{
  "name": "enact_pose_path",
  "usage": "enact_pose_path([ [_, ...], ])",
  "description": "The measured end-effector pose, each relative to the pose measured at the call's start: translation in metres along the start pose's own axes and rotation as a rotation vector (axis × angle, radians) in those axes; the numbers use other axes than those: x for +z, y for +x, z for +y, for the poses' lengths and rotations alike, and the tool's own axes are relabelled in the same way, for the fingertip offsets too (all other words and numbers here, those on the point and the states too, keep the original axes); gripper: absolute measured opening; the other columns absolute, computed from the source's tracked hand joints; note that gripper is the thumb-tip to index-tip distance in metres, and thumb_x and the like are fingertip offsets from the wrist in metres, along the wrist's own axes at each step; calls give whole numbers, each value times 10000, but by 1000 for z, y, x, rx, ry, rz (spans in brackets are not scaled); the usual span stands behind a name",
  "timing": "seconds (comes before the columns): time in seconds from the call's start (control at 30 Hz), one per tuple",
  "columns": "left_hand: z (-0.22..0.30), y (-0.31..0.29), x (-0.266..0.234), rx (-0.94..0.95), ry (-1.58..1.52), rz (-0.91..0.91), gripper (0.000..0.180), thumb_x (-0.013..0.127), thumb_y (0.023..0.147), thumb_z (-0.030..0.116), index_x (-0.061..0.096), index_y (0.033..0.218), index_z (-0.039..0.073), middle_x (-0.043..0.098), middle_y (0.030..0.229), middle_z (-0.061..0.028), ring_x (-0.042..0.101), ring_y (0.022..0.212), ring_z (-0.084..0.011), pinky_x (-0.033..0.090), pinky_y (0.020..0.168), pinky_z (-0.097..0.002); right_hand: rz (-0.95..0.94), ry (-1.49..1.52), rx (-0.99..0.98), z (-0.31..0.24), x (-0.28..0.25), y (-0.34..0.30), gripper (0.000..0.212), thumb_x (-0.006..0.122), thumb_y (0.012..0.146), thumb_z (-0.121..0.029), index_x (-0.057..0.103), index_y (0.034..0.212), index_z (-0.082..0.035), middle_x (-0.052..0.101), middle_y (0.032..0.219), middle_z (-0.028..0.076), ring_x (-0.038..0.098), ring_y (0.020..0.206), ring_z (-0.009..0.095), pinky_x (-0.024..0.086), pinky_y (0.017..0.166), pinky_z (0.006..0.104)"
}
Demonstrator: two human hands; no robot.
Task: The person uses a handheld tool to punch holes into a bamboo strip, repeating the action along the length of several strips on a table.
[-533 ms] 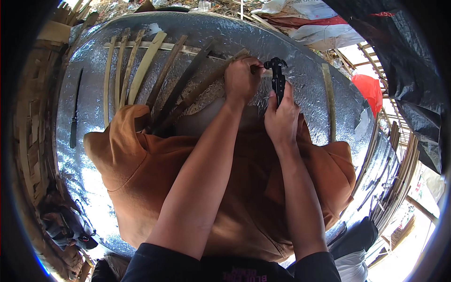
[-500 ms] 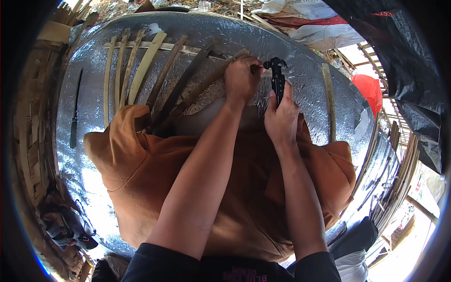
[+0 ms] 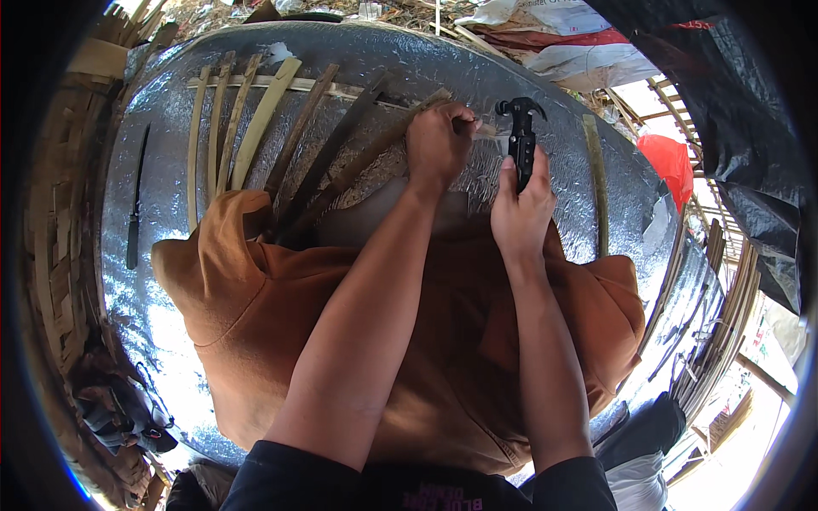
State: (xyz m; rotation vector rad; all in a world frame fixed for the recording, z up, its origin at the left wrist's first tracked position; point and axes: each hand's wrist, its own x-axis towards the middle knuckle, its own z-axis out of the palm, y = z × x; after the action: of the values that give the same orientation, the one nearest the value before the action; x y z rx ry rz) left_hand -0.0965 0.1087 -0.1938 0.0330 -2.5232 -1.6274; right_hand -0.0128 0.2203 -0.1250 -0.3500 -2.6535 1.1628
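My right hand (image 3: pixel 524 200) grips a small black claw hammer (image 3: pixel 521 140) by its handle, the head held up and away from me. To its left, my left hand (image 3: pixel 439 145) is closed with fingers pinched together beside the crosswise strip (image 3: pixel 486 131); what sits between the fingertips is too small to make out. Under that hand runs a brown bamboo slat (image 3: pixel 366 162), its far end showing past the knuckles. Several more slats, among them a wide pale one (image 3: pixel 266 123), lie fanned out leftward over the light crosspiece (image 3: pixel 324 88).
Silver foil sheeting (image 3: pixel 545 85) covers the work surface. A knife-like dark tool (image 3: pixel 134 204) lies at left, a lone slat (image 3: pixel 596 183) at right. Brown cloth (image 3: pixel 256 289) spreads beneath my forearms. A red bag (image 3: pixel 667 166) and black plastic sheet (image 3: pixel 750 153) hang at right.
My right hand and the hammer have shifted right, away from my left hand, and the hammer head has turned. The left hand stays almost in place.
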Motion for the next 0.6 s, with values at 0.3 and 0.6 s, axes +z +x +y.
enact_pose_path([
  [0.3,1,0,-1,58,-17,45,140,789,817,169,771,884,47,746,833,-150,734,762,-331,562,727,-402,11,-23,160,7,6,26,541,793,878,-321,579,1191,65,696,895,257,722,810,426,535,723,516],
  [0.6,5,-1,-2,112,70,13,114,788,831,177,777,901,88,754,827,-114,736,727,-286,550,669,-383,5,-89,299,23,30,74,902,899,688,-565,550,1148,129,700,1070,326,706,1008,479,570,904,487],
])
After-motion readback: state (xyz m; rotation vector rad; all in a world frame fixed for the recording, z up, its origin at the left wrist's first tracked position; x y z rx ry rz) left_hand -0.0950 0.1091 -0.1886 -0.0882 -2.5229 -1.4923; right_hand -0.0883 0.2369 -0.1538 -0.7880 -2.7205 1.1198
